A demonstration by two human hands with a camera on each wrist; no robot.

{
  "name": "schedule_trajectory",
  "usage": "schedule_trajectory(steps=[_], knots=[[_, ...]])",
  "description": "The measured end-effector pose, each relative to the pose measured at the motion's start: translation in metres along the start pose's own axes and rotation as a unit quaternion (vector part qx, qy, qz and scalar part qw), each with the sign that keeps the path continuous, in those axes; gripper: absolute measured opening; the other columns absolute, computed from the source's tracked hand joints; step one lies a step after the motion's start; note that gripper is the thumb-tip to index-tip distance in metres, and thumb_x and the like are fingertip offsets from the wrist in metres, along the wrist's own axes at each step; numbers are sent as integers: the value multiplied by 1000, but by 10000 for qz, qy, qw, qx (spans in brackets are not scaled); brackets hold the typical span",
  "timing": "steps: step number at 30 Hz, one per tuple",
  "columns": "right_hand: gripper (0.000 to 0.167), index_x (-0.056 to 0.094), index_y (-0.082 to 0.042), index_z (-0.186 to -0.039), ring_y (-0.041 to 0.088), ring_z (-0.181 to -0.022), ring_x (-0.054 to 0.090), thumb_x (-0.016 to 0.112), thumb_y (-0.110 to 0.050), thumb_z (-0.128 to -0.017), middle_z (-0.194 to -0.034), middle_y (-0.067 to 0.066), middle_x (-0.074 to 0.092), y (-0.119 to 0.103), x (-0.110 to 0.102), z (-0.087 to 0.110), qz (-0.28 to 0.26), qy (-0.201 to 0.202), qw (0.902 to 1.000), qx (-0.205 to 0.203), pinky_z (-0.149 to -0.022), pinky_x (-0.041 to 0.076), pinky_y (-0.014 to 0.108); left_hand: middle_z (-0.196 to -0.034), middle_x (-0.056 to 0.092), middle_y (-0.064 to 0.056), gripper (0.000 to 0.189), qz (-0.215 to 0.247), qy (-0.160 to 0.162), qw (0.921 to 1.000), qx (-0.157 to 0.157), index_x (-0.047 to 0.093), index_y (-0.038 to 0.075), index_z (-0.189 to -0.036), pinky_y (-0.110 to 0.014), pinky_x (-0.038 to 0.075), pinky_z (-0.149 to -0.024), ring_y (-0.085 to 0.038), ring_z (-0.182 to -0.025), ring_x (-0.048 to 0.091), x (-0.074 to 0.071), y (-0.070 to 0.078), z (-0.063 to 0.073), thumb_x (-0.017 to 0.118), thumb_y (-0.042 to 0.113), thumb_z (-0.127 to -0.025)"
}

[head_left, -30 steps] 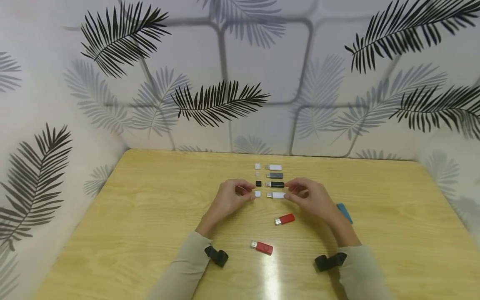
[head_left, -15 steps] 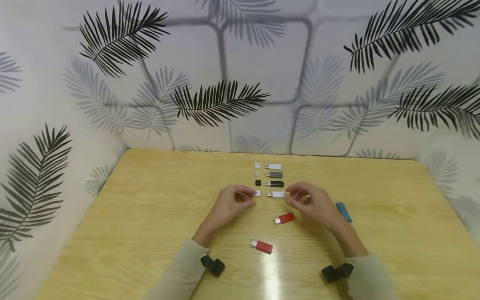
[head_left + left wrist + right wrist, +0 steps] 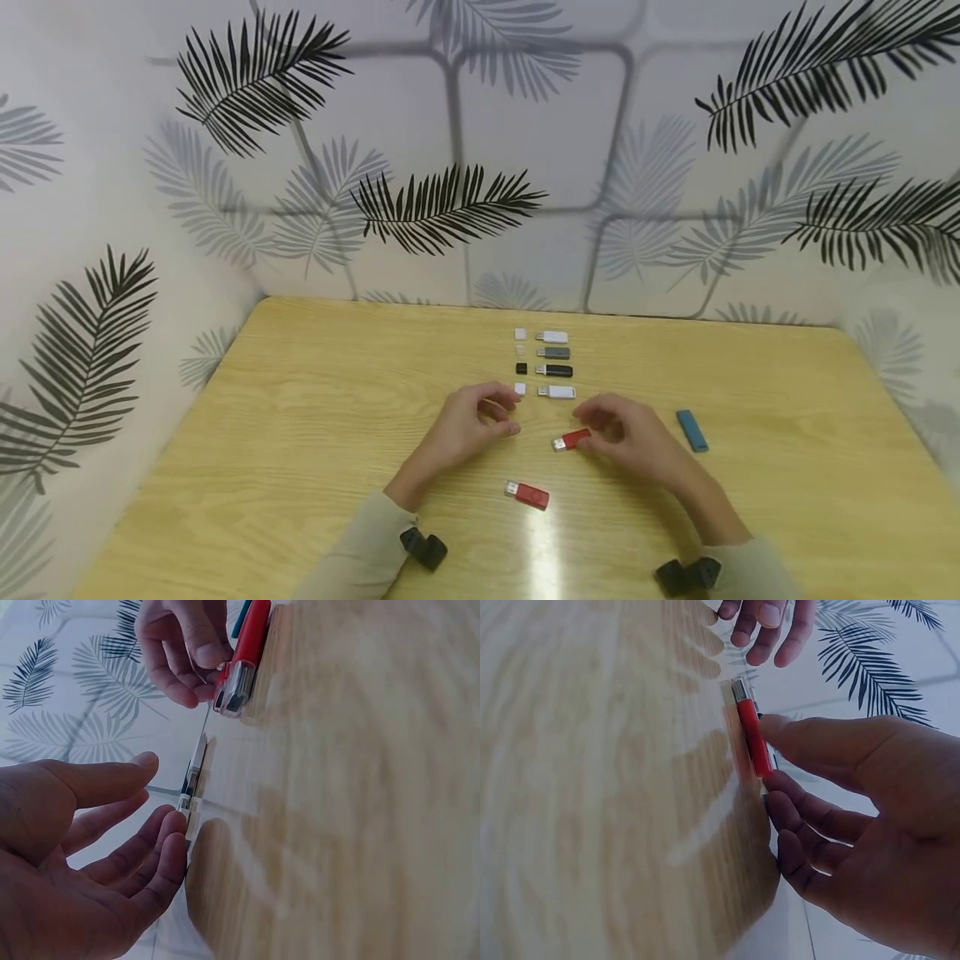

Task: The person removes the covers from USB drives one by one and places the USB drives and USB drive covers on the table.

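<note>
Head view: four drives (image 3: 557, 371) lined up, red drives (image 3: 532, 497) plus blue one (image 3: 692, 431) probably pending; left hand (image 3: 467, 427) loose, grip unclear on right hand (image 3: 633, 437).

Fairly bright, even light lies over the wooden tabletop (image 3: 315, 392), with one hard white streak of glare (image 3: 544, 558) down its near middle and a soft shadow (image 3: 656, 504) below the right hand (image 3: 630, 442). Both wrist views look dimmer and bluish, the wood grain smeared out of focus, while the patterned wall (image 3: 525, 267) turns hazy toward the head view's outer edges.
</note>
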State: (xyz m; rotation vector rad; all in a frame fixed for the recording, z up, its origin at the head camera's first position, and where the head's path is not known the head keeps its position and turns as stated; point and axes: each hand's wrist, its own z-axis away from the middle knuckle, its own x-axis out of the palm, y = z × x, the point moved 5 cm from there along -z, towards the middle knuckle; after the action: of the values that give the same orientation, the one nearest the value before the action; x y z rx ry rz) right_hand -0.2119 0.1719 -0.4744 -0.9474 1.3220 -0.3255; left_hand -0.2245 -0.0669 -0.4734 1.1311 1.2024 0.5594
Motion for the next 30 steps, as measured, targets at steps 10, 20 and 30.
schedule_trajectory(steps=[10,20,30], knots=[[18,76,-14,-103,17,-93,59,81,-6,-87,-100,-4,69,-1,1,1,334,-165,9992,-108,-84,51,38,-111,71,-11,27,85,-83,9999,-17,72,3,-117,-32,55,-83,-21,-96,67,8,8,7,79,6,-91],[15,76,-16,-98,15,-87,57,81,-7,-88,-96,-6,67,2,4,4,405,-201,9989,-135,-79,50,33,-111,71,-10,25,103,-257,9996,-13,73,4,-115,-28,55,-81,-20,-95,67,21,15,7,79,8,-91],[19,76,-17,-100,16,-90,62,82,-5,-87,-96,-8,68,-6,-2,6,269,-15,9988,-412,-82,53,37,-106,73,-8,25,300,-385,9987,146,74,3,-114,-25,56,-81,-15,-92,69,35,23,2,80,10,-90]])
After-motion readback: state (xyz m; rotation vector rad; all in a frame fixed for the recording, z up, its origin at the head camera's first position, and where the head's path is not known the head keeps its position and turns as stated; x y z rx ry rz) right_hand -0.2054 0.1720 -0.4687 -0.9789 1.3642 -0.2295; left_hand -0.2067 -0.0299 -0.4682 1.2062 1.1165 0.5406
